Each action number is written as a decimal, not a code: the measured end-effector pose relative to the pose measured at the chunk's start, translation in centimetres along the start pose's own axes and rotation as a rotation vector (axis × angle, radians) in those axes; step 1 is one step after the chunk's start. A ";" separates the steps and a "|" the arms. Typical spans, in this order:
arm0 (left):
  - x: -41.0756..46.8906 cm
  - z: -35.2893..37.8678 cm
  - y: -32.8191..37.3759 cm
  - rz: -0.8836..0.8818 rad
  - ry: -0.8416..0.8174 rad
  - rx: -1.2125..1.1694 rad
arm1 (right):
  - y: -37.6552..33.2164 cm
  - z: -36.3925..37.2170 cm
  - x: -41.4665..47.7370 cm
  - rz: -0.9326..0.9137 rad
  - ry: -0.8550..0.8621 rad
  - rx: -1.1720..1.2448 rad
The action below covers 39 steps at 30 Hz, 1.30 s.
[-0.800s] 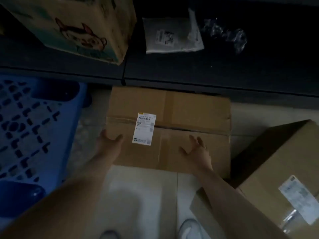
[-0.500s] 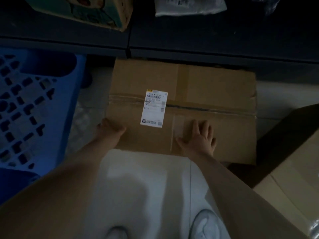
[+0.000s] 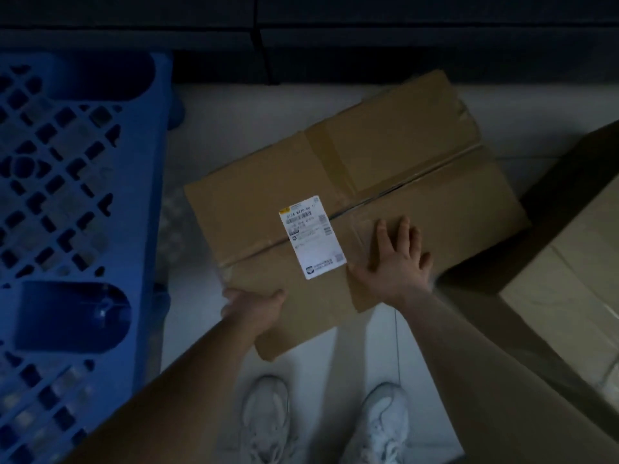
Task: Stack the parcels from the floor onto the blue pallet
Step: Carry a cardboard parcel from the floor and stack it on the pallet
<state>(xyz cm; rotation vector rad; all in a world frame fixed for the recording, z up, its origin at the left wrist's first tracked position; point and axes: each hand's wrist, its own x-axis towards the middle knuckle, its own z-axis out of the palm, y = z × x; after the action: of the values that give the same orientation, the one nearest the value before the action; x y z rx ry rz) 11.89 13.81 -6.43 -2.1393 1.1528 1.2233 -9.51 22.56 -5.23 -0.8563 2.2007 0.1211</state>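
Note:
A flat brown cardboard parcel (image 3: pixel 385 182) with a white shipping label lies skewed on the pale floor in front of me. My left hand (image 3: pixel 251 308) grips its near left edge, thumb on top and fingers hidden under the edge. My right hand (image 3: pixel 397 262) presses flat on the top, fingers spread, just right of the label. The blue pallet (image 3: pixel 67 202), a plastic grid, lies to the left with nothing on the part I see.
A second, larger cardboard box (image 3: pixel 569 279) stands at the right, close to the parcel's corner. A dark low platform (image 3: pixel 301 38) runs along the back. My two white shoes (image 3: pixel 268 420) stand just below the parcel on the tiled floor.
The parcel has swung from square to skewed, its near left corner pulled toward me. My left hand now wraps the edge. The view has tilted down, hiding the things on the dark platform.

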 end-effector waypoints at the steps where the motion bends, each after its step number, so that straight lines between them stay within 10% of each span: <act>1: -0.2 0.7 -0.8 -0.011 -0.023 -0.027 | -0.1 0.8 -0.9 0.001 0.001 0.013; 11: 0.8 -4.6 3.1 0.544 0.352 0.393 | -1.0 7.4 -6.3 0.270 0.130 0.329; 17: 5.3 -7.6 8.6 0.756 0.356 0.608 | -2.4 10.6 -5.3 0.423 0.324 1.218; 26: 7.1 -8.8 10.2 0.686 0.234 0.477 | -1.2 13.8 -5.5 0.297 0.406 1.641; 39: 3.6 -8.5 3.3 0.611 0.014 0.145 | 0.5 10.1 -9.0 0.449 0.368 1.646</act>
<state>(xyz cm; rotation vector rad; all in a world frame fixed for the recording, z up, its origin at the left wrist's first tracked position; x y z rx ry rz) 14.42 4.45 -4.85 -1.7397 1.9247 1.3041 0.87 31.20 -6.33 0.5746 1.8638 -1.4893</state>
